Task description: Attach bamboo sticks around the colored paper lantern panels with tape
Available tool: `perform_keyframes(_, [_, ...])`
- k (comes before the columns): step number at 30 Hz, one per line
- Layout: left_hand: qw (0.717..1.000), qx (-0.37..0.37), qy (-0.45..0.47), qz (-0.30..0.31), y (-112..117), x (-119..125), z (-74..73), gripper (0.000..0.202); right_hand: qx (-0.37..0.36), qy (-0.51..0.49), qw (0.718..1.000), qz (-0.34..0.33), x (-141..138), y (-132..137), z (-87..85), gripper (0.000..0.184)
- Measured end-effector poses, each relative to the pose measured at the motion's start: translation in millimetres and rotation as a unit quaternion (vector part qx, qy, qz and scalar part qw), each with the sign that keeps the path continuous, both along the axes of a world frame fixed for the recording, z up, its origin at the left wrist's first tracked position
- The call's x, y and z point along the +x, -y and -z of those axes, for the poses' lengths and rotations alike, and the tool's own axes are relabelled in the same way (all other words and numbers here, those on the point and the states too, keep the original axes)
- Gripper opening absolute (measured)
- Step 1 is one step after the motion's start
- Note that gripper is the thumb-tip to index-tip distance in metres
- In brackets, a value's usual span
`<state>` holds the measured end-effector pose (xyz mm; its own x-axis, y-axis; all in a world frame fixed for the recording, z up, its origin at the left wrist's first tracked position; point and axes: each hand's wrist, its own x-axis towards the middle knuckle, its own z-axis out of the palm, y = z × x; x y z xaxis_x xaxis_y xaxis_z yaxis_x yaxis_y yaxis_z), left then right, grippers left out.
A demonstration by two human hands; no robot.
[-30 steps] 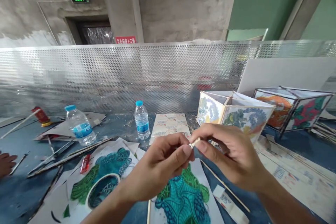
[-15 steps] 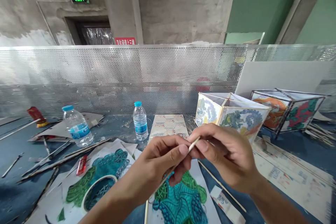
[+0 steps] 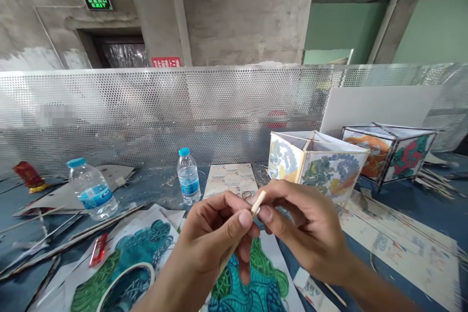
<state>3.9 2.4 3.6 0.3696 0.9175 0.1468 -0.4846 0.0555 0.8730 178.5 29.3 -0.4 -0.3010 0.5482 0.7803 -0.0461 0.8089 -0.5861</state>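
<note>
In front of me, my left hand (image 3: 210, 241) is closed around a thin pale wooden stick (image 3: 259, 202), its thumb and forefinger pinching it just below the light-coloured end. The lower length of the stick is mostly hidden behind that hand. My right hand (image 3: 305, 231) is closed too, thumb and fingertips touching the stick near the same end. A tiny white bit shows by the right thumb. Beneath the hands lies a sheet with a blue-green painted pattern (image 3: 252, 295). Another painted sheet (image 3: 142, 239) lies to the left, with a round white-rimmed container (image 3: 148, 269) on it.
A red-handled small tool (image 3: 98, 249) lies at left. Two water bottles (image 3: 188, 180) stand farther back. On the right are a pale-framed painted paper box (image 3: 332, 175) and a dark-framed one (image 3: 409, 156). Sticks (image 3: 87, 229) lie at left; a perforated metal screen (image 3: 226, 107) closes off the back.
The view has shifted slightly, so the bottles and boxes appear farther left. The stick's end now points more steeply upward, with the right fingertips lower along it.
</note>
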Motion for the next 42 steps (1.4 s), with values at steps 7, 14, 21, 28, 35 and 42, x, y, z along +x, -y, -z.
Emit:
perform_keyframes(7, [0.999, -0.022, 0.030, 0.006, -0.1, 2.8, 4.6, 0.022, -0.009, -0.015, 1.000, -0.016, -3.3, -4.8, 2.6, 0.008])
perform_keyframes(14, [0.995, -0.076, 0.057, 0.029, -0.7, 4.0, 6.3, 0.023, -0.054, -0.045, 0.994, -0.080, -5.5, -7.9, 6.3, 0.006])
perform_keyframes(21, [0.990, -0.104, 0.073, 0.060, -3.0, 0.2, 8.4, 0.021, -0.071, -0.039, 0.990, -0.115, -6.0, -8.0, 5.8, 0.007])
perform_keyframes(28, [0.999, -0.036, 0.023, -0.015, -3.5, 0.7, 7.9, 0.021, -0.084, -0.006, 0.995, -0.061, -3.4, -7.2, 8.3, 0.008])
perform_keyframes(35, [0.986, 0.060, -0.010, -0.158, -4.9, 3.2, 12.8, 0.014, -0.094, 0.029, 0.994, -0.044, -11.2, -9.3, 10.9, 0.014])
perform_keyframes(42, [0.972, 0.102, -0.059, -0.203, -13.9, 0.4, 20.5, 0.021, -0.168, -0.022, 0.982, -0.086, -26.5, -11.0, 21.1, 0.007])
